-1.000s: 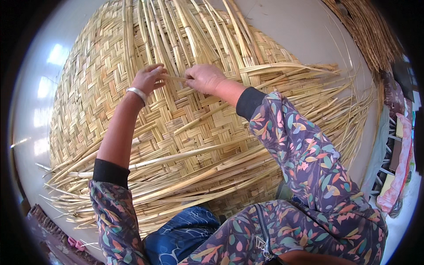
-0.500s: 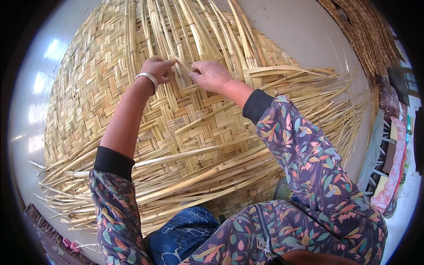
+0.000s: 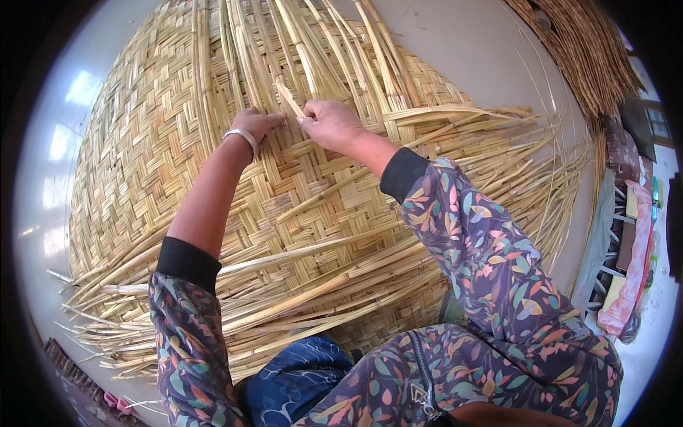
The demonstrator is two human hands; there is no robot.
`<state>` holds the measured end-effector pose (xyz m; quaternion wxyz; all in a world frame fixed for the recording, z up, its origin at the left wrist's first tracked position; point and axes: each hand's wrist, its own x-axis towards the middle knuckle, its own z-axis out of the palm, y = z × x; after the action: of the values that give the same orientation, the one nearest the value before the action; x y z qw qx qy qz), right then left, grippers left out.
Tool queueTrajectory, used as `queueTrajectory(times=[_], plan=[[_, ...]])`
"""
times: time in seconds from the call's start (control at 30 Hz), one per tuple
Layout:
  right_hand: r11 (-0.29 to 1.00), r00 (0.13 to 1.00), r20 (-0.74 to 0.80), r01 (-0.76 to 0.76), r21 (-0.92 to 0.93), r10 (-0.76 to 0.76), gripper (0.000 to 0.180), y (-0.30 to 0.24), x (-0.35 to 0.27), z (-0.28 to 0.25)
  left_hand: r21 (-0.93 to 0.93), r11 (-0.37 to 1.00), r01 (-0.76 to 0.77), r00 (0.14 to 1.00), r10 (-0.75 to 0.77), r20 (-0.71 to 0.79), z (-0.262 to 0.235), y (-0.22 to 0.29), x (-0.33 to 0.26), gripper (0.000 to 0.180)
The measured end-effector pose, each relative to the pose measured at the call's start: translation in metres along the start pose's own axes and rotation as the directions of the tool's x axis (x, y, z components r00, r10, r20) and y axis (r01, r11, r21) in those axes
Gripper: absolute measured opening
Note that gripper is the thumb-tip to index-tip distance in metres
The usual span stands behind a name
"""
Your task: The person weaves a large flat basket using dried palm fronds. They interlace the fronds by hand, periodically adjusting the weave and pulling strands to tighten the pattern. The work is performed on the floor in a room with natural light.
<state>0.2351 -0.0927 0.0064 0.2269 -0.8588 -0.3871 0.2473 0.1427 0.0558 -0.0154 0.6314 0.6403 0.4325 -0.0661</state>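
Note:
A large woven reed mat spreads over the floor in front of me, and I am over its near part. My right hand is closed around a flat, pale reed strip, whose end sticks up past the thumb toward the upper left. My left hand, with a silver bangle at the wrist, is down at the weave just left of it. Its fingers are bent together against the strips; what lies between them is hidden. Long loose strips run away from both hands over the far part of the mat.
Unwoven strip ends lie crosswise near my knees and fan out to the right. A brown bundle of stalks stands at the far right. Pink slippers are at the lower left. Grey floor borders the mat.
The strip was stretched between both hands; its end now points up from my right hand. My left hand has come off that end and moved slightly down toward the weave.

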Motion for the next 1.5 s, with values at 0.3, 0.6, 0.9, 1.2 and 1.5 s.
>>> queueTrajectory(times=[0.3,0.6,0.9,1.2,1.5], plan=[[0.973,0.978,0.147,0.173,-0.150,-0.151,0.024,-0.002,0.000,0.013,-0.529,0.849,0.000,0.970,0.128,0.206,-0.008,-0.019,-0.015,0.022],[0.973,0.977,0.002,0.210,0.092,-0.212,0.021,0.030,-0.005,0.030,-0.405,0.896,-0.184,0.981,0.142,-0.131,0.008,-0.048,-0.024,0.028],[0.909,0.929,-0.041,0.350,-0.227,-0.368,0.028,0.024,-0.036,0.033,0.270,0.900,-0.343,0.842,0.422,-0.337,0.025,-0.049,-0.057,0.027],[0.826,0.897,-0.010,0.403,-0.394,-0.443,0.035,0.020,-0.046,0.045,0.483,0.806,-0.341,0.776,0.532,-0.340,0.026,-0.072,-0.068,0.025],[0.973,0.978,-0.192,0.117,0.196,-0.079,0.025,0.021,-0.148,0.024,0.742,0.403,-0.536,0.692,0.713,0.113,0.045,-0.071,-0.130,0.033]])
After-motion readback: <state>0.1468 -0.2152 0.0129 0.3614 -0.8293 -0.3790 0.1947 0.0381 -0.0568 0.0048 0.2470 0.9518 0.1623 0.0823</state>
